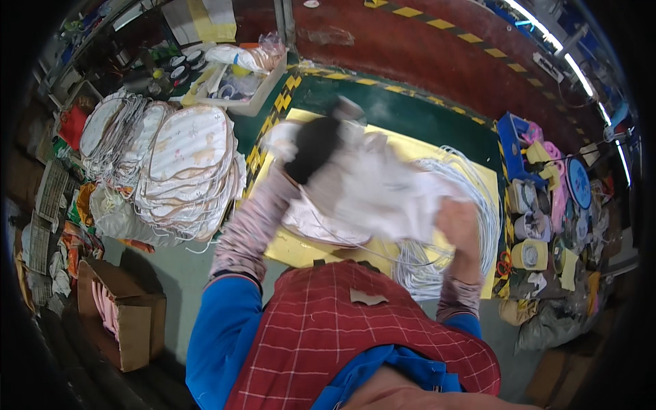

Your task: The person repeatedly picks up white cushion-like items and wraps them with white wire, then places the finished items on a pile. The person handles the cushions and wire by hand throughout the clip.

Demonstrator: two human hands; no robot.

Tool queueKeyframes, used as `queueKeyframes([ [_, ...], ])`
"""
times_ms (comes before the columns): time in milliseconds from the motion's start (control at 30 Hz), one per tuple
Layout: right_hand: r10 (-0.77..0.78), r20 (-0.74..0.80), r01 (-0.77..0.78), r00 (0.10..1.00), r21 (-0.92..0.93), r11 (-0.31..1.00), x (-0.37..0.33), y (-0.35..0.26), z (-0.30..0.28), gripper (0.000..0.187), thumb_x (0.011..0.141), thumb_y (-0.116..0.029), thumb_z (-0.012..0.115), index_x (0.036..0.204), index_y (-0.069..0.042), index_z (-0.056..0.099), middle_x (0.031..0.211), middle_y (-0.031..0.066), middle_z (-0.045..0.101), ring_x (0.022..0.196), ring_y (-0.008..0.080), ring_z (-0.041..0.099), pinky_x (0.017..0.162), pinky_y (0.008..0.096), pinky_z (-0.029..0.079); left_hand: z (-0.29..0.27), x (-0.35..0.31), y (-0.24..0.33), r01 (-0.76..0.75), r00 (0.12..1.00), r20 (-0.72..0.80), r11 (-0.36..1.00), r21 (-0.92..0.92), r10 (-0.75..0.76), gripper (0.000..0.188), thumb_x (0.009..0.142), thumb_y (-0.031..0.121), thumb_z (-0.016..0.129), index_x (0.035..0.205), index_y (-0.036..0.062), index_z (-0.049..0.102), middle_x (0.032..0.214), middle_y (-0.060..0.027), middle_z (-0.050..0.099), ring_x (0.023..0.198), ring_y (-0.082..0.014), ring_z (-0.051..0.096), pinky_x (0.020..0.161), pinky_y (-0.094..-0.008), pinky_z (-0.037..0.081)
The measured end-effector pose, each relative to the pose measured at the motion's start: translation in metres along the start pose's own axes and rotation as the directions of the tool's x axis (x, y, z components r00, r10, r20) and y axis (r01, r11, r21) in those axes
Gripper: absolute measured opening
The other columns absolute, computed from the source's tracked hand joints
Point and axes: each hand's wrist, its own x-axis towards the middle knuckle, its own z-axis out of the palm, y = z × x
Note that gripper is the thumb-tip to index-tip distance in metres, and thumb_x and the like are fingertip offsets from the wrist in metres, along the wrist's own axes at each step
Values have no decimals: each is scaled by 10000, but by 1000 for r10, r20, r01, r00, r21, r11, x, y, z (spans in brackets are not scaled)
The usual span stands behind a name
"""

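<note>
Over the yellow work board (478, 178) lies a bunched white cloth (389, 191), blurred by motion. My left hand (316, 147), in a black glove, is at the cloth's far left side; its fingers are smeared. A small greyish shape (347, 109) shows at its far end, too blurred to name. My right hand (456, 222) is bare and touches the cloth's right edge, its fingers also blurred. Under the cloth, nearest me, a white padded piece with a brown-trimmed edge (318, 225) shows in part. A bundle of thin white cords (478, 205) curves along the board's right side.
Stacks of rounded white patterned fabric pieces (191, 143) with cords lie at the left. Behind them stands a white bin (249, 99) of supplies. At the right are a blue crate (512, 140) and small tubs (529, 254). An open cardboard box (140, 314) is at lower left.
</note>
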Motion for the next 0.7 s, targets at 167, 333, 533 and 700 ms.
queueKeyframes([
  [167, -63, -83, 55, 995, -87, 995, -1, 4, 11, 211, 900, -86, 491, 1070, 11, 568, 767, 11, 569, 663, 86, 529, 559, 226, 429, -17, 20, 56, -272, 960, 90, 960, 59, 266, 279, 742, 187, 644, 1011, 124, 608, 793, -103, 617, 764, -322, 601, 634, -420, 456],
  [333, 15, -33, -9, 999, 148, 989, -5, 28, -14, 150, 879, -78, 534, 982, 19, 585, 790, 8, 579, 662, 72, 536, 542, 222, 440, -17, 9, 2, 87, 989, 123, 996, -23, -84, 254, 774, 228, 574, 1010, 135, 595, 773, -71, 627, 690, -287, 612, 592, -389, 465],
  [533, -16, -177, -3, 984, -106, 994, -10, 11, -7, 183, 867, -38, 490, 1000, 33, 594, 750, 25, 608, 636, 91, 558, 545, 232, 446, -42, 15, 5, -87, 996, 37, 991, 98, 84, 270, 736, 185, 643, 990, 94, 630, 822, -111, 651, 744, -279, 634, 647, -364, 493],
  [700, 94, -15, -96, 995, -159, 983, 20, 14, 12, 201, 859, -93, 513, 1006, 11, 601, 732, 34, 630, 619, 99, 593, 526, 232, 436, -17, -15, 11, -226, 973, 81, 966, 130, 217, 160, 798, 205, 592, 921, 104, 603, 709, -119, 612, 636, -295, 607, 583, -384, 466],
])
